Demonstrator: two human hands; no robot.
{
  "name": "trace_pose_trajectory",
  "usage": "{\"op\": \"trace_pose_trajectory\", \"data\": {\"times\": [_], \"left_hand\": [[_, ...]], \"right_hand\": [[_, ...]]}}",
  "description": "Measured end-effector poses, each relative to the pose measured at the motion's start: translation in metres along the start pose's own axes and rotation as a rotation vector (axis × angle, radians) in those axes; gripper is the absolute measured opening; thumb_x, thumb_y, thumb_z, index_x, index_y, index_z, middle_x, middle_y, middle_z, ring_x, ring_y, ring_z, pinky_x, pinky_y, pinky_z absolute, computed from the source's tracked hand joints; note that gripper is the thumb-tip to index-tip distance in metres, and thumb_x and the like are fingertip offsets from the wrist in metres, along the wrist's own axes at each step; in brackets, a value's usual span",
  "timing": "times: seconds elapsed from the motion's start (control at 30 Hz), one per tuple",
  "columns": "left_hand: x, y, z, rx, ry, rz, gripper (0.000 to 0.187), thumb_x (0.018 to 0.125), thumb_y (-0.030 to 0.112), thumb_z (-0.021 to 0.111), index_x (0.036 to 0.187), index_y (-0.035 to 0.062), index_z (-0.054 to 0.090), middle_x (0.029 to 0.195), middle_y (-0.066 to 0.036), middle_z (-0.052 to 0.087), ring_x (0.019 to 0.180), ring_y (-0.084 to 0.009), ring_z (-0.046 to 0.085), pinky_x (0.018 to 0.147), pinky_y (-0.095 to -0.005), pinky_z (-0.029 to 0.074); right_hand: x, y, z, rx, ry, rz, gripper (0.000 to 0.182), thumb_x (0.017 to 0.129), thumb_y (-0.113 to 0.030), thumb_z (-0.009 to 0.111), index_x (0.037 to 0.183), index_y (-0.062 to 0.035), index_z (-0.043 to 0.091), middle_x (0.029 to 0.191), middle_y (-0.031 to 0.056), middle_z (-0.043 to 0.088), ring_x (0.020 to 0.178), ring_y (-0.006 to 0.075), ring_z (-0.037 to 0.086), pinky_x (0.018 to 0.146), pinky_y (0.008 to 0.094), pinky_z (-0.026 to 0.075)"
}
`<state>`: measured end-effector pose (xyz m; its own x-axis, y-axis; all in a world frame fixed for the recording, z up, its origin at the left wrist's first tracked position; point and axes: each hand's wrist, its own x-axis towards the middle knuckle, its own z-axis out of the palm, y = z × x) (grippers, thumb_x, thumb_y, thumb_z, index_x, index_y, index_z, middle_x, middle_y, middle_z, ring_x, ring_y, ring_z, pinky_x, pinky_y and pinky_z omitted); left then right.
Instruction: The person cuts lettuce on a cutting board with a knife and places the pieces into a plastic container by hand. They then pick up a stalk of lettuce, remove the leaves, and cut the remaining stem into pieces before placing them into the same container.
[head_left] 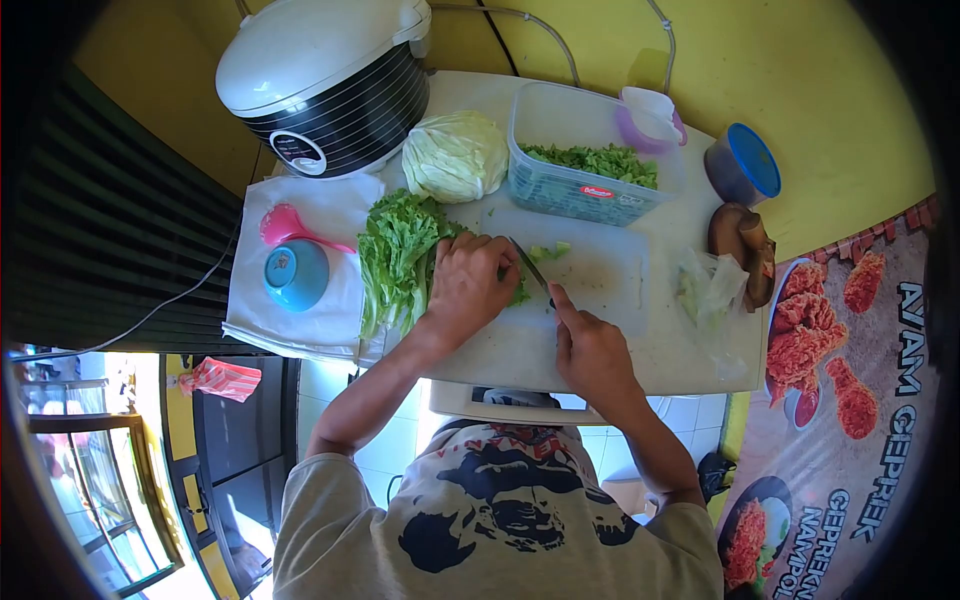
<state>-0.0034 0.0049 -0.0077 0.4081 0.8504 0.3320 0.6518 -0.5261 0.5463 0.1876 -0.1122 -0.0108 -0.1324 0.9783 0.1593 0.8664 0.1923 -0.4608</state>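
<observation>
My left hand point(474, 275) is closed around a bunch of green lettuce point(392, 255), whose leaves spread out to the left. The cut end pokes out beside my fingers on the white cutting board point(600, 265). In my right hand point(594, 345) is a knife point(531, 263), its blade slanting up and left, close by the left fingers. Small green pieces point(550, 250) lie on the board just past the blade. Behind the board stands a clear plastic container point(590, 195) partly filled with chopped lettuce point(600, 163).
A cabbage point(455, 155) sits beside the rice cooker point(325, 90). On a white cloth at left are a pink ladle point(290, 226) and an upturned blue bowl point(296, 275). Rightward are a plastic bag point(708, 290), a brown wooden object point(735, 235) and a blue-lidded tub point(745, 163).
</observation>
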Motion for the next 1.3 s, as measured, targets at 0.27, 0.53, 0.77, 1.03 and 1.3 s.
{"op": "trace_pose_trajectory", "data": {"times": [0.27, 0.53, 0.77, 1.03, 1.3], "left_hand": [[0.001, -0.004, -0.001, -0.047, -0.052, -0.005, 0.009, 0.087, 0.010, 0.075, 0.096, 0.0086, 0.073, 0.086, -0.004, 0.074, 0.090, -0.0263, 0.067, 0.088, -0.0436, 0.045], [0.011, 0.003, -0.003, 0.051, -0.024, 0.030, 0.020, 0.088, 0.013, 0.076, 0.108, 0.0094, 0.074, 0.097, -0.008, 0.072, 0.100, -0.0305, 0.067, 0.094, -0.0480, 0.046], [0.022, 0.007, 0.012, 0.112, -0.026, 0.104, 0.019, 0.085, 0.016, 0.081, 0.103, 0.0124, 0.076, 0.100, -0.009, 0.070, 0.103, -0.0305, 0.065, 0.092, -0.0474, 0.047], [0.020, 0.004, 0.012, 0.095, -0.011, 0.104, 0.018, 0.084, 0.017, 0.082, 0.101, 0.0125, 0.077, 0.099, -0.009, 0.070, 0.101, -0.0306, 0.065, 0.092, -0.0470, 0.047], [0.022, 0.006, 0.011, 0.075, -0.037, 0.092, 0.017, 0.084, 0.015, 0.081, 0.100, 0.0125, 0.077, 0.098, -0.009, 0.070, 0.102, -0.0309, 0.065, 0.092, -0.0471, 0.047]], "right_hand": [[-0.034, -0.001, -0.027, -0.026, -0.092, 0.037, 0.062, 0.097, -0.008, 0.062, 0.157, -0.0098, 0.045, 0.077, 0.0156, 0.067, 0.057, 0.0344, 0.067, 0.055, 0.0459, 0.057], [-0.036, -0.001, -0.030, 0.076, 0.018, 0.113, 0.062, 0.098, -0.002, 0.058, 0.158, -0.0050, 0.041, 0.089, 0.0215, 0.070, 0.066, 0.0377, 0.070, 0.062, 0.0475, 0.059], [-0.034, -0.002, -0.022, 0.095, 0.034, 0.087, 0.064, 0.099, -0.002, 0.057, 0.160, -0.0041, 0.038, 0.092, 0.0221, 0.069, 0.067, 0.0387, 0.070, 0.063, 0.0476, 0.059], [-0.023, -0.012, -0.016, 0.017, -0.038, 0.171, 0.063, 0.098, 0.002, 0.058, 0.158, -0.0029, 0.041, 0.092, 0.0261, 0.070, 0.071, 0.0418, 0.070, 0.066, 0.0489, 0.058], [0.002, -0.004, -0.007, -0.075, -0.024, 0.119, 0.071, 0.095, -0.006, 0.061, 0.161, -0.0085, 0.037, 0.084, 0.0188, 0.067, 0.062, 0.0386, 0.069, 0.058, 0.0496, 0.058]]}}
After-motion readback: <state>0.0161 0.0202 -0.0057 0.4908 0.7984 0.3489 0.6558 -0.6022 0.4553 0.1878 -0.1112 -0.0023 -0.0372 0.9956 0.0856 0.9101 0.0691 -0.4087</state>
